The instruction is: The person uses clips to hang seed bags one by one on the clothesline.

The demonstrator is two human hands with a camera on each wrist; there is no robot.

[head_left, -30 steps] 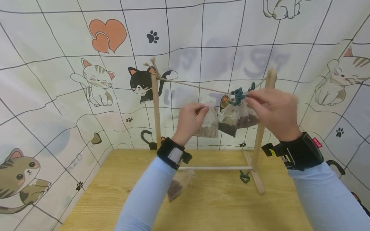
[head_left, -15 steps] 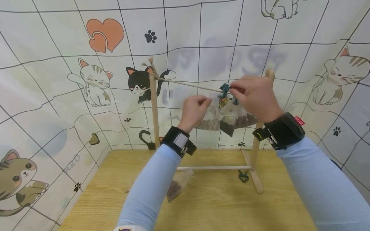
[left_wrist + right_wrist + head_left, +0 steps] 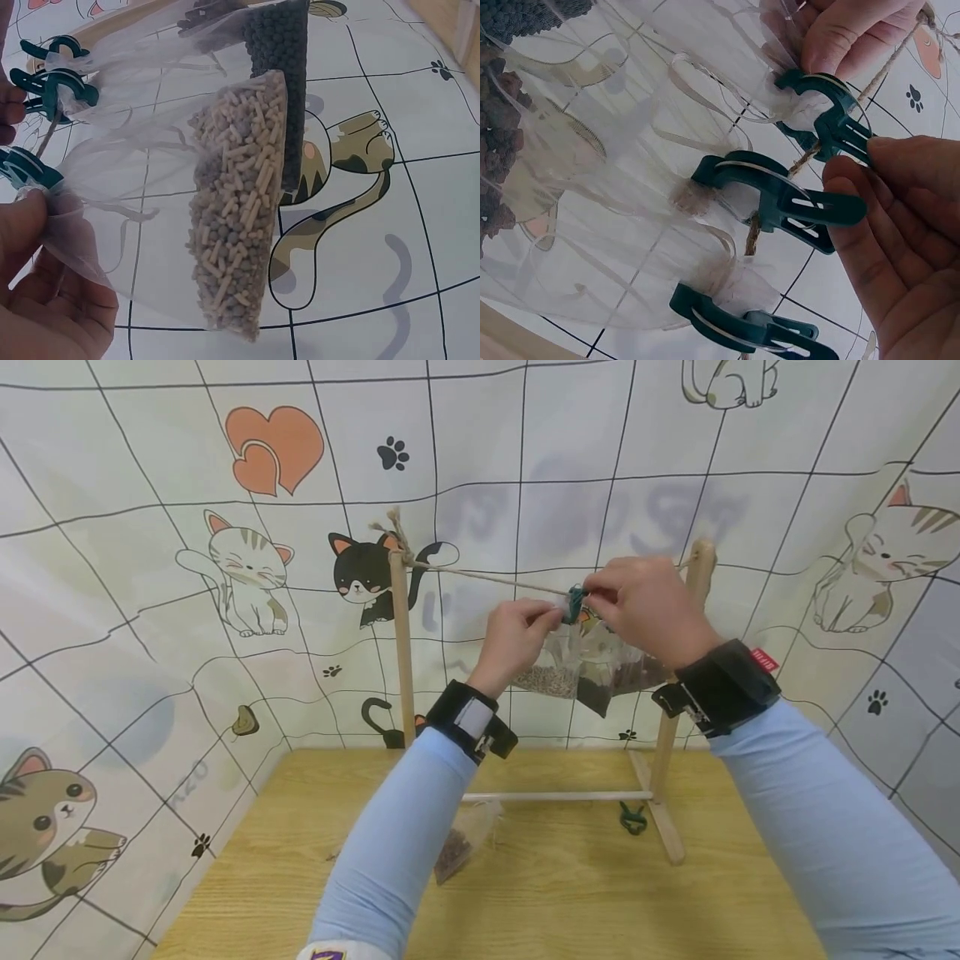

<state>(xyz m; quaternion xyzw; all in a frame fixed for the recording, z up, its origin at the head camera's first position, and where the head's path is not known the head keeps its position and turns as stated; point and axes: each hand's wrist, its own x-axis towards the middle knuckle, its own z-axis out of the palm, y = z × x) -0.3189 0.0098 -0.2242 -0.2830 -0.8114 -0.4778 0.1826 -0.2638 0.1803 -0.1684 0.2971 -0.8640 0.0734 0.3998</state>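
Observation:
My left hand (image 3: 517,639) pinches the gathered top of a sheer drawstring bag (image 3: 236,217) filled with tan and grey pellets. With thumb and fingers, my right hand (image 3: 652,606) grips the handles of a green plastic clip (image 3: 832,112). That clip sits at the twine (image 3: 487,578), its mouth over the bag's top close beside my left fingertips. Two more green clips, one nearer (image 3: 772,196) and one lower (image 3: 742,324) in the right wrist view, hold bags on the same twine. One bag has black beads (image 3: 277,52); the other has reddish-brown chunks (image 3: 499,150).
Wooden posts, left (image 3: 402,647) and right (image 3: 699,578), carry the twine, with a white crossbar (image 3: 555,797) low between them. On the table (image 3: 570,893) lie another filled sheer bag (image 3: 453,853) and a loose green clip (image 3: 633,818). A cat-print cloth (image 3: 480,443) hangs behind.
My right hand has moved left along the twine with the clip, away from the other clips. My left hand has risen and shifted right with the pellet bag, so both hands now meet.

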